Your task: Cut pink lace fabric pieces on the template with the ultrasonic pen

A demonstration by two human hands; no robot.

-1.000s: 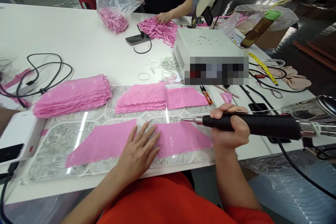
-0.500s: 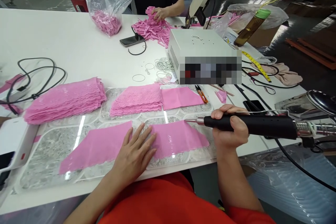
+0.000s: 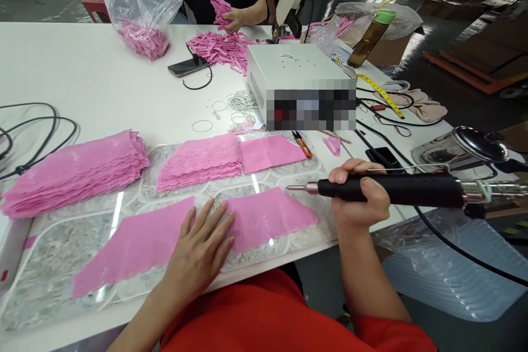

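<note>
My left hand (image 3: 202, 247) lies flat with fingers spread, pressing on pink fabric where two pieces meet under it. The left pink piece (image 3: 132, 242) reaches out to the left, the right pink piece (image 3: 270, 217) out to the right; each has one scalloped edge towards me. My right hand (image 3: 358, 192) is wrapped round a black handheld tool (image 3: 416, 191) with a thin metal tip, held level. The tip points left at the upper edge of the right piece; I cannot tell whether it touches. Both pieces rest on a clear-topped, stone-patterned mat (image 3: 45, 264).
Behind the pieces lie a thick pink fabric stack (image 3: 78, 170), a lace-patterned stack (image 3: 202, 162), a folded pink piece (image 3: 272, 151) and orange thread snips (image 3: 303, 146). A grey control box (image 3: 297, 63) stands beyond. Across the table, a co-worker's hand (image 3: 235, 19) holds pink strips. Cables and a steel cup (image 3: 457, 148) are right.
The whole view has shifted, so most things on the table sit further left. Both hands keep their hold and place on the fabric and tool. The co-worker's hand has lifted some pink strips.
</note>
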